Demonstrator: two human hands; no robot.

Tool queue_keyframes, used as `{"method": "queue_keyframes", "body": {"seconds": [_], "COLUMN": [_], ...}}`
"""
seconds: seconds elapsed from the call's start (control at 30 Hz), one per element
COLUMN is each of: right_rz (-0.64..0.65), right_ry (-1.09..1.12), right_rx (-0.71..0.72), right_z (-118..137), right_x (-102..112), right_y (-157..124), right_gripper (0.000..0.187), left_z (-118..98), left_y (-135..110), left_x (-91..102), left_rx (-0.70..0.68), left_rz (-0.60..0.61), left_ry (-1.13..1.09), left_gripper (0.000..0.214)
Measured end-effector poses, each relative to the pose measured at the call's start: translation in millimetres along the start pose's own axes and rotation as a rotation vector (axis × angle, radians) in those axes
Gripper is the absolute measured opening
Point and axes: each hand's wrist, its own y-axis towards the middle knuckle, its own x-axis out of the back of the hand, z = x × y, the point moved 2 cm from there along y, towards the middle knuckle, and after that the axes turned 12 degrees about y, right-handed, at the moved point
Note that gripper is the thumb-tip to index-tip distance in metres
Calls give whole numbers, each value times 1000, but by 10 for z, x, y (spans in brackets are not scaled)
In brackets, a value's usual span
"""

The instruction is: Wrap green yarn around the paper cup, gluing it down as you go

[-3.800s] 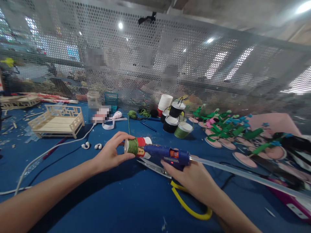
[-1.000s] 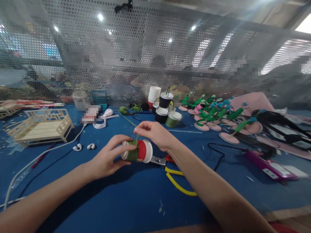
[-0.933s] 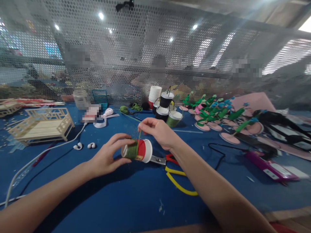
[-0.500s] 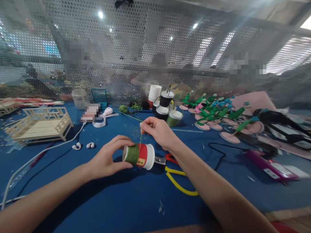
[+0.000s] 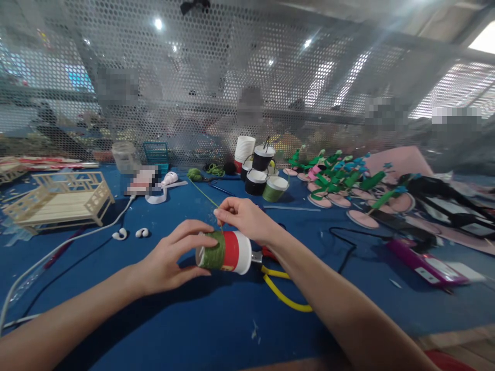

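Note:
A small paper cup [image 5: 232,251] lies on its side above the blue table, its white rim to the right. Green yarn is wound round its base half; a red printed band shows beside the windings. My left hand [image 5: 181,253] grips the cup at its wound end, thumb below and fingers on top. My right hand [image 5: 242,216] pinches the green yarn [image 5: 207,196] just above the cup. From there the strand runs back to a green yarn ball [image 5: 194,175]. Scissors [image 5: 288,299] with yellow and red handles lie behind the cup, partly under my right forearm.
Wrapped black and green cups [image 5: 257,183] and a stack of white cups [image 5: 245,149] stand at the back. Green craft plants [image 5: 340,180] and a purple device [image 5: 425,263] are right. Left are a miniature wooden bed [image 5: 64,201], earbuds [image 5: 142,233] and a white cable [image 5: 73,239].
My right hand has come down and slightly left, closer to the cup, with the yarn. The cup has turned, so its printed picture now shows less.

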Motion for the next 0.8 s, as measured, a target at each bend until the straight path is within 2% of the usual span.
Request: {"method": "queue_keyframes", "body": {"seconds": [0.37, 0.53, 0.63, 0.73, 0.8], "right_rz": [134, 147, 111, 54, 21], "right_ry": [-157, -234, -278, -326, -349], "right_rx": [-38, 1, -15, -14, -1], "right_z": [41, 59, 43, 22, 12], "right_x": [-28, -25, -24, -25, -35], "right_y": [-44, -47, -34, -23, -23], "right_gripper": [17, 17, 18, 20, 20], "left_z": [-52, -29, 21, 77, 100], "left_y": [6, -17, -36, -41, -39], "left_x": [6, -15, -49, -80, -106], "left_rx": [-207, -211, -114, 105, 277], "left_rz": [-60, -43, -37, -28, 15], "left_ry": [206, 242, 168, -4, -156], "left_gripper": [31, 36, 35, 61, 67]}}
